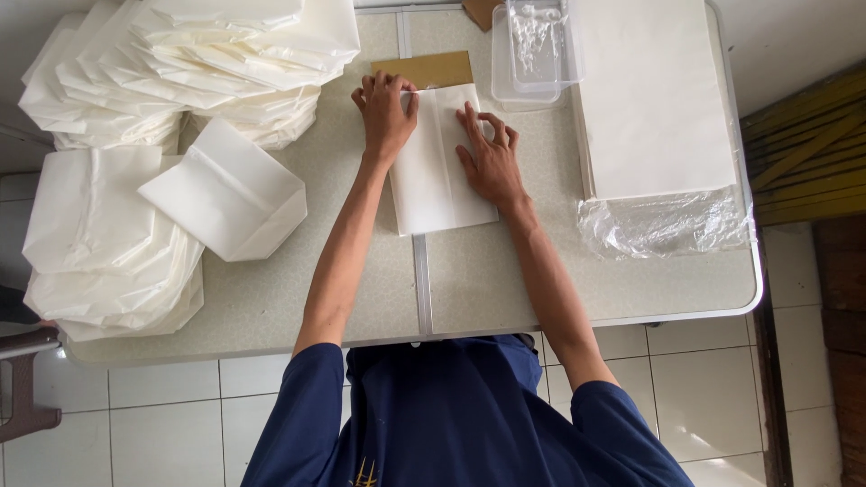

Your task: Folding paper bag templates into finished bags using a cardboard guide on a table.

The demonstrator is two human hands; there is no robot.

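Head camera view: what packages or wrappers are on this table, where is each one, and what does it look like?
Folded white paper bag: table centre, flat rectangle under left hand and right hand.
Brown card: just beyond that bag, tan rectangle.
Clear plastic container: far edge, transparent box.
White paper stack: right side, sitting in opened clear plastic wrap.
Finished white bags: piled at left, one loose bag lying on top.

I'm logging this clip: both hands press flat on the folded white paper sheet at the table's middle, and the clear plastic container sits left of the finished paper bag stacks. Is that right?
Not quite. In the head view the clear plastic container sits at the far edge of the table, to the right of the finished paper bag stacks, not left. The rest holds: left hand and right hand press flat on the folded white paper sheet.
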